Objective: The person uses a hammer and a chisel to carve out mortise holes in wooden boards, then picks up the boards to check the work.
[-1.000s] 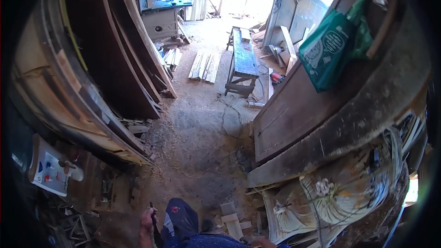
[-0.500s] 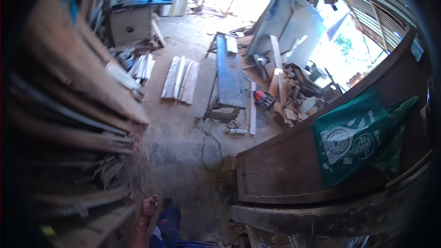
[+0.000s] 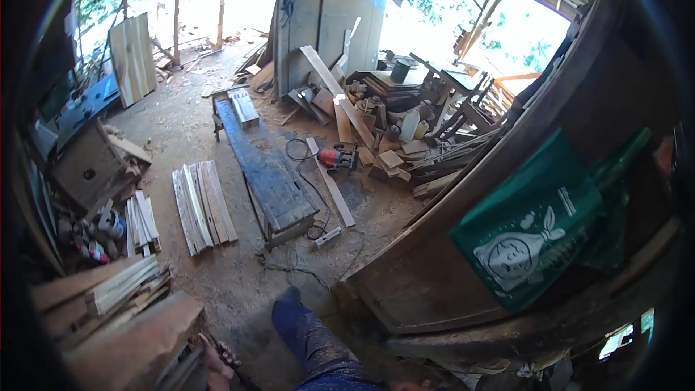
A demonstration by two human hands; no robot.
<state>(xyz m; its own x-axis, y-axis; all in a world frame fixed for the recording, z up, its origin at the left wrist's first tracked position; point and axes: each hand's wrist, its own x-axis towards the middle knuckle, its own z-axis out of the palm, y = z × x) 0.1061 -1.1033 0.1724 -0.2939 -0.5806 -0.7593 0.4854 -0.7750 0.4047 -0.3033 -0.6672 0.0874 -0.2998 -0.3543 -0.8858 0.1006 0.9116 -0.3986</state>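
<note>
My left hand (image 3: 218,355) is low at the bottom left beside a leaning board (image 3: 130,340), its fingers curled round something dark that I cannot make out. My right hand (image 3: 409,387) barely shows at the lower edge, its fingers hidden. My leg in blue trousers (image 3: 318,347) extends forward over the dusty floor (image 3: 253,282). Ahead stands a long worn blue bench (image 3: 257,166) with a short wooden piece (image 3: 244,108) on its far end. A red power tool (image 3: 334,159) with a cord lies on the floor to its right.
Loose planks (image 3: 203,206) lie left of the bench, near a machine table (image 3: 94,112). Scrap wood (image 3: 391,159) is heaped before a tall grey panel (image 3: 326,29). A dark wooden panel (image 3: 413,282) with a green bag (image 3: 521,217) borders the right. Stacked boards (image 3: 101,289) crowd the lower left.
The view has moved forward and turned right, bringing the bench, power tool and scrap heap nearer. My leg has swung forward; my left hand stays low with fingers curled.
</note>
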